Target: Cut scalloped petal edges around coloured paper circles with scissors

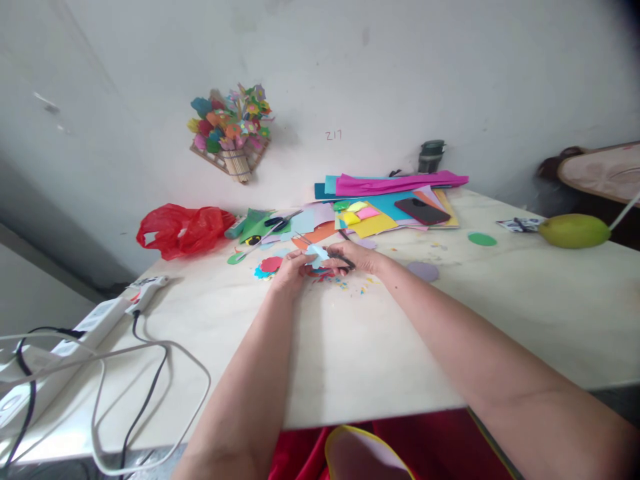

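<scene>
Between both hands is a light blue paper piece (317, 255) with a wavy, petal-like edge. My left hand (294, 268) pinches it from the left side. My right hand (354, 256) is closed around the black handles of a pair of scissors (346, 263); the blades are mostly hidden by the paper and fingers. Tiny coloured paper scraps (345, 283) lie on the table just below the hands. Beside the left hand rests a red paper cutout (271, 265) on top of blue ones.
Behind the hands lie coloured sheets (380, 200), a phone (423, 210) and another pair of scissors (280, 222). A red plastic bag (185, 230) stands back left. Cables and a power strip (103, 317) occupy the left side. A green-yellow fruit (575, 231) lies right, near a green paper oval (482, 239).
</scene>
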{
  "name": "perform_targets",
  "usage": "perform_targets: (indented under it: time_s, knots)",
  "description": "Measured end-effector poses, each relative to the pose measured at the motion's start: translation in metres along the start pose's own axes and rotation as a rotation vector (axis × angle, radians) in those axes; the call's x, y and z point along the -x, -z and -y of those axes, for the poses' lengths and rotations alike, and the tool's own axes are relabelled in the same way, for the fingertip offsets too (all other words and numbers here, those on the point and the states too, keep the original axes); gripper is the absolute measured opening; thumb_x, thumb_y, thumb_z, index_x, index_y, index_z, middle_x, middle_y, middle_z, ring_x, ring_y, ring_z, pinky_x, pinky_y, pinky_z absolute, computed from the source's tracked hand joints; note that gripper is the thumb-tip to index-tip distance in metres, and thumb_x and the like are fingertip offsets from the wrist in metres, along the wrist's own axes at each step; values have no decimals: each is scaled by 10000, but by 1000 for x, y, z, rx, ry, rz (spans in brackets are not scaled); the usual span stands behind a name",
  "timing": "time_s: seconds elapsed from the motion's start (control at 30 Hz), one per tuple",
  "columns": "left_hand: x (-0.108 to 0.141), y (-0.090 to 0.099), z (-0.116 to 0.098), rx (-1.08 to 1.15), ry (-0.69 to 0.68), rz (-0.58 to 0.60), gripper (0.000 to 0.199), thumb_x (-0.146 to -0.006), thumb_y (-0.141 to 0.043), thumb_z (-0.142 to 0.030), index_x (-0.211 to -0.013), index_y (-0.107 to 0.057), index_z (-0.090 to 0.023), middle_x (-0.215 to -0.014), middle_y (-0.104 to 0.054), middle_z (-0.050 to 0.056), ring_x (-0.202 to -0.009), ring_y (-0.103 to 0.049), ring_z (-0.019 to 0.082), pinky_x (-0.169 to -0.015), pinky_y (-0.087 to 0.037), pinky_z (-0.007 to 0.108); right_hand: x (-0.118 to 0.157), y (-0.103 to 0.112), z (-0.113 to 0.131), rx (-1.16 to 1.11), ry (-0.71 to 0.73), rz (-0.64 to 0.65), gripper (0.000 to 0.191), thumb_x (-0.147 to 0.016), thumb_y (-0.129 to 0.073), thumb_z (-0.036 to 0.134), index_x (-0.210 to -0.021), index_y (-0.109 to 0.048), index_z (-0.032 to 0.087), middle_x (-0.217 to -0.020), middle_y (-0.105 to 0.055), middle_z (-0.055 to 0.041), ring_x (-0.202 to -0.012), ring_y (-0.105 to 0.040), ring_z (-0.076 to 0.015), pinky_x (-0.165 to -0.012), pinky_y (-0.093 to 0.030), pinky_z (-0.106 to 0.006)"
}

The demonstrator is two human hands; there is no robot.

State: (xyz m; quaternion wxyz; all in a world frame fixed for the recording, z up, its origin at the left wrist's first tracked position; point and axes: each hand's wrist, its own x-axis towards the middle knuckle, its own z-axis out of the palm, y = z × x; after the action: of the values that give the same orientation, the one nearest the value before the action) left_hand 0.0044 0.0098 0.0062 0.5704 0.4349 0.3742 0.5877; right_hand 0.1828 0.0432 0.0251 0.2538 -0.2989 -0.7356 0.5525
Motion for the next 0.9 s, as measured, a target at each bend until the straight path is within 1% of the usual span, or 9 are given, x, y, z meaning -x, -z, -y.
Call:
perform_targets:
  time_s: [0.17,0.37,0.5,0.7,0.9]
  knots:
    - [0,-1,0,-2,12,-7,204,-525,-782,-210,-569,-594,-143,-563,-619,30,-496,-567,133,-517,-457,272,1,-3,3,-6,8,-9,203,-744,-727,264,-764,-582,122,-486,-561,42,-353,-454,-40,-354,-372,-146]
    - [0,0,0,1,34,-12,204,-528,-776,-205,-586,-593,-136,-572,-621,34,-481,-566,136,-486,-437,272,1,-3,1,0,39,-14,216,-727,-734,257,-780,-576,119,-491,-553,43,-351,-454,-48,-344,-372,-159]
    - [0,0,0,-1,30,-25,187,-532,-766,-196,-597,-602,-131,-581,-622,32,-494,-566,133,-516,-441,276,-1,-3,0,11,43,-21,200,-720,-732,234,-743,-565,126,-487,-553,41,-353,-453,-53,-347,-379,-168]
    - [0,-1,-1,12,-5,-26,170,-522,-762,-181,-604,-622,-129,-637,-652,41,-568,-587,128,-584,-456,261,-1,-3,-1,24,40,-31,182,-726,-724,226,-730,-570,129,-487,-560,34,-357,-448,-53,-351,-372,-167]
    - [-2,1,0,3,-2,-40,188,-508,-764,-185,-580,-595,-146,-562,-613,11,-501,-555,116,-529,-448,253,1,-3,2,6,1,-60,180,-705,-728,208,-766,-583,120,-475,-561,37,-354,-453,-53,-346,-357,-158]
